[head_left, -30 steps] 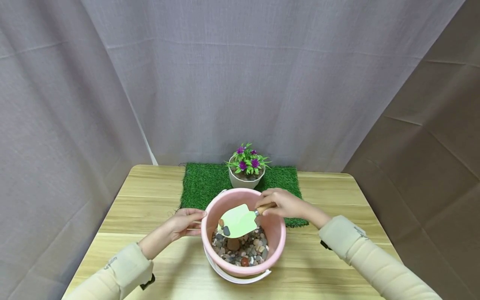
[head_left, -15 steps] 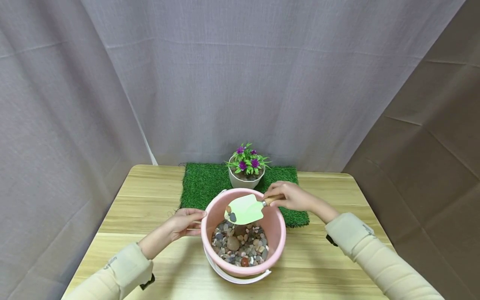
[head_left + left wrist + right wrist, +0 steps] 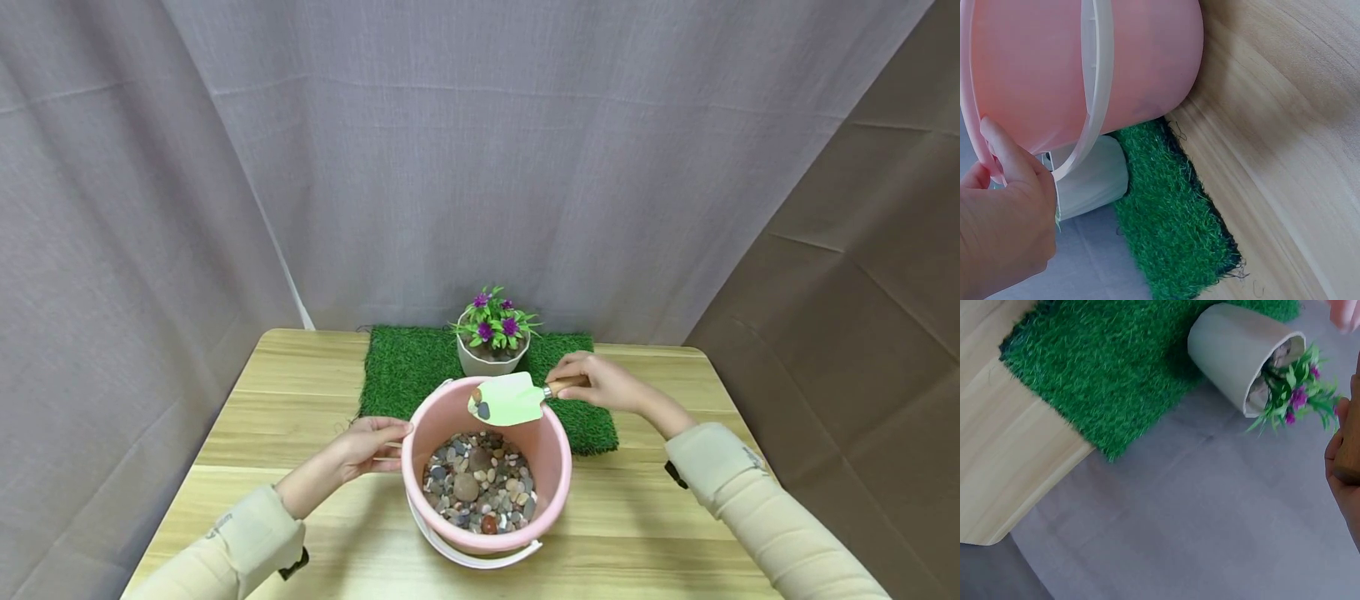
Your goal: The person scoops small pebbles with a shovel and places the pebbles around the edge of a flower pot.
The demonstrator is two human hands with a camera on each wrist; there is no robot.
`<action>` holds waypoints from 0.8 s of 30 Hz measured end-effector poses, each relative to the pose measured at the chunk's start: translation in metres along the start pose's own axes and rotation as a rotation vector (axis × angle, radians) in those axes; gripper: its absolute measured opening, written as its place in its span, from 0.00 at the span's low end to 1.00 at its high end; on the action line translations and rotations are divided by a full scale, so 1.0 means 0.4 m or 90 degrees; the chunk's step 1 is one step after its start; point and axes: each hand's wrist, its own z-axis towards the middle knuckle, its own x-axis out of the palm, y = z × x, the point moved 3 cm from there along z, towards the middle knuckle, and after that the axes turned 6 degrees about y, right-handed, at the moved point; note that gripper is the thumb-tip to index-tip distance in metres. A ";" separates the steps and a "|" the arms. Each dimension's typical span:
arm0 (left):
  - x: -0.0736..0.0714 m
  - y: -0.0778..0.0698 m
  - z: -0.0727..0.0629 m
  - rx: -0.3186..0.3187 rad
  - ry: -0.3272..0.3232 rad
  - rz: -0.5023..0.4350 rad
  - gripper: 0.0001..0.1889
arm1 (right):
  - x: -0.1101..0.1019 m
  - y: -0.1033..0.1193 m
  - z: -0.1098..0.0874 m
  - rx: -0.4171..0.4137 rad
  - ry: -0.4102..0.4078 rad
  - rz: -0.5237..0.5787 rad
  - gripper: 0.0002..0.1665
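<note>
My right hand (image 3: 603, 383) grips the wooden handle (image 3: 567, 386) of a pale green trowel (image 3: 513, 402). Its blade lies over the far rim of a pink bucket (image 3: 558, 467), with a few pebbles (image 3: 480, 406) near the tip. Pebbles (image 3: 480, 492) of many colours, some larger, cover the bucket's bottom. My left hand (image 3: 367, 446) pinches the bucket's rim on the left side, thumb on one face and fingers on the other, as the left wrist view shows the hand (image 3: 1013, 206) at the rim. In the right wrist view only the handle's butt (image 3: 1350, 450) and part of the hand show.
Behind the bucket stands a white pot (image 3: 491, 364) with a purple-flowered plant (image 3: 497, 321), on a green artificial turf mat (image 3: 405, 367). The bucket's white bail handle (image 3: 480, 560) hangs down on the near side. All of it is on a wooden table (image 3: 300, 392) with grey curtains behind.
My right hand has lifted the trowel up and moved it right and away, from inside the bucket to its far rim, pebbles still on the blade. The left hand and bucket have stayed put.
</note>
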 end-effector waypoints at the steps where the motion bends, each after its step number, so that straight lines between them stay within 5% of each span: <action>1: 0.000 0.000 0.001 0.000 0.000 0.001 0.12 | -0.006 -0.005 -0.004 0.005 -0.004 0.002 0.14; 24: -0.002 0.001 0.002 0.000 0.008 -0.006 0.15 | -0.059 -0.131 -0.067 0.150 -0.073 0.024 0.12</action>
